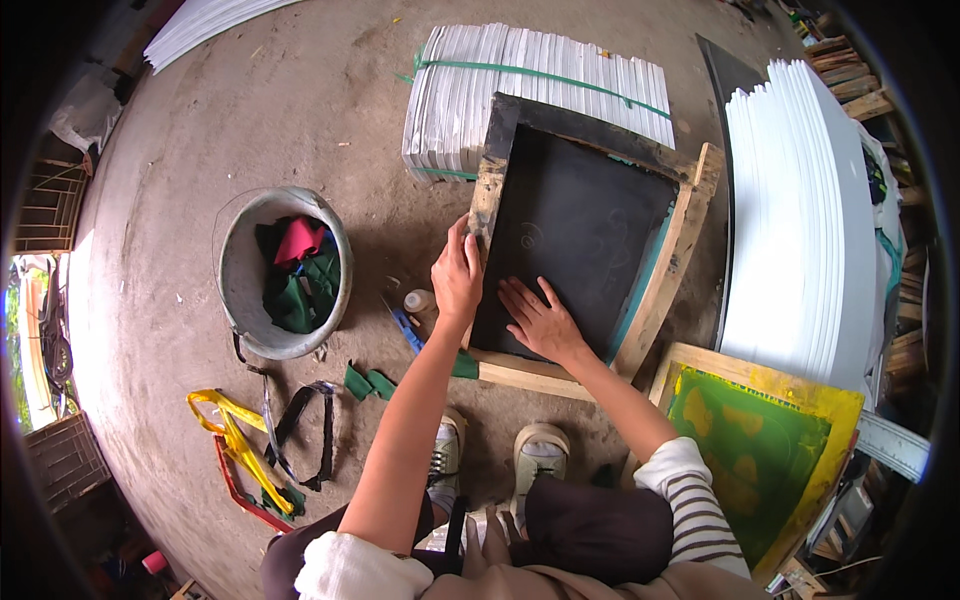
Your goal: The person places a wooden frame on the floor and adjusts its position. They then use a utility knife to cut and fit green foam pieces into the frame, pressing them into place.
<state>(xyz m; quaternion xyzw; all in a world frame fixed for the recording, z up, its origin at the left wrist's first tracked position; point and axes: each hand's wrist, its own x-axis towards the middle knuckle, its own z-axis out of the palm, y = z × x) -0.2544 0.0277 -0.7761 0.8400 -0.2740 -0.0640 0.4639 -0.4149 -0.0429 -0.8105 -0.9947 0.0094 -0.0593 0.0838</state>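
A wooden screen-printing frame [654,285] with dark, paint-stained bars leans tilted in front of me, its dark mesh [590,225] stretched across the inside. The fingers of my left hand [458,275] wrap round the frame's left bar. Flat on the lower left part of the mesh lies my right hand [540,322], fingers spread and holding nothing. Faint pale smudges mark the mesh, and a teal edge runs along its right side. Beside my left wrist a small white bottle [419,300] and a blue-handled tool [407,330] are on the floor.
A strapped stack of white sheets [540,105] is behind the frame; more white sheets [790,230] stand at the right. A green-mesh screen frame [755,425] leans at lower right. Left are a grey bucket [232,305] of cloth scraps and yellow, red and black straps [245,440].
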